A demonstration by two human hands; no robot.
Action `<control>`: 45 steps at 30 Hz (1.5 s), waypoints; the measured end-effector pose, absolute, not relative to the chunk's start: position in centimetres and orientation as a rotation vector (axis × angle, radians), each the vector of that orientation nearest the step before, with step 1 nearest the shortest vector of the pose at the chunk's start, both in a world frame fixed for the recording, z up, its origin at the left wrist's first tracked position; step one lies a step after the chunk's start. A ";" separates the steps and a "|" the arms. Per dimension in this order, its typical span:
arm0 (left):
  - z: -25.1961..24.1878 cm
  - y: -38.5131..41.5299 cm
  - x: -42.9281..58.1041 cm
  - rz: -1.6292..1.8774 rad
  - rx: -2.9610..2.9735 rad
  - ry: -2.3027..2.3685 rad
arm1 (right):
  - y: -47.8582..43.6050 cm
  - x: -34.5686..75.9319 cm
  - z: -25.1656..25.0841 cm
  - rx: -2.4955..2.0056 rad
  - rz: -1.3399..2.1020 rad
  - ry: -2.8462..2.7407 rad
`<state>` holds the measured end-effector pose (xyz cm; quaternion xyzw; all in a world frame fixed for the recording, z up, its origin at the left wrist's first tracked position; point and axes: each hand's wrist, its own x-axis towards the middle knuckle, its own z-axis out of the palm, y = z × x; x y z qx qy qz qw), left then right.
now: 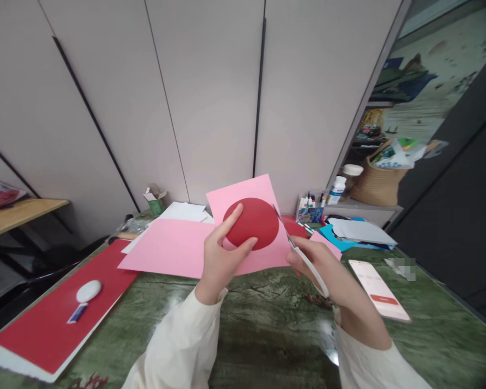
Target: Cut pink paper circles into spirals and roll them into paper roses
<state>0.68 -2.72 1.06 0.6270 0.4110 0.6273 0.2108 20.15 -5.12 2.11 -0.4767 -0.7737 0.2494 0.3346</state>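
My left hand (pixel 222 248) grips a red paper circle (pixel 256 224) together with a sheet of pink paper (pixel 247 189) behind it. Its thumb and index finger lie across the red circle. In my right hand (pixel 314 256) is a pair of scissors (pixel 308 265) with white handles. The blades reach up to the right edge of the pink paper, close beside the circle's right side. Part of the pink sheet spreads to the left above the table. The fingers of my left hand behind the paper are hidden.
The green table (pixel 267 324) bears a long red sheet (pixel 76 302) with a round white object (pixel 88 291) and a glue stick (pixel 78 313). A phone (pixel 378 289) lies at right. Behind stand a pen box (pixel 310 209), a white bottle (pixel 337 190) and stacked papers (pixel 362 231). Cabinet doors (pixel 210 108) rise at the back.
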 end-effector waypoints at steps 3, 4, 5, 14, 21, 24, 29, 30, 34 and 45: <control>1.0 -2.6 0.7 1.723 1.750 1.138 | -4.9 20.3 2.1 -1.264 0.661 -2.028; 0.9 -2.5 0.6 1.718 1.752 1.136 | -4.9 20.3 2.1 -1.267 0.668 -2.031; 0.9 -2.5 0.6 1.712 1.754 1.131 | -4.9 20.3 2.2 -1.270 0.678 -2.033; 0.8 -2.3 0.6 1.696 1.749 1.109 | -4.9 20.4 2.4 -1.279 0.744 -2.021; 0.8 -2.2 0.5 1.687 1.755 1.095 | -4.9 20.6 2.2 -1.302 0.782 -2.021; 0.8 -2.2 0.4 1.679 1.766 1.095 | -4.9 20.7 2.3 -1.310 0.785 -2.018; 0.8 -2.1 0.3 1.668 1.804 1.090 | -4.9 21.0 2.4 -1.327 0.777 -2.026; 0.9 -2.1 0.3 1.667 1.810 1.087 | -4.9 21.1 2.3 -1.328 0.777 -2.028; 0.9 -2.1 0.2 1.665 1.835 1.088 | -4.8 21.4 2.1 -1.330 0.801 -2.029; 1.3 -2.3 -0.3 1.601 1.877 1.115 | -4.7 21.5 2.4 -1.367 0.807 -2.045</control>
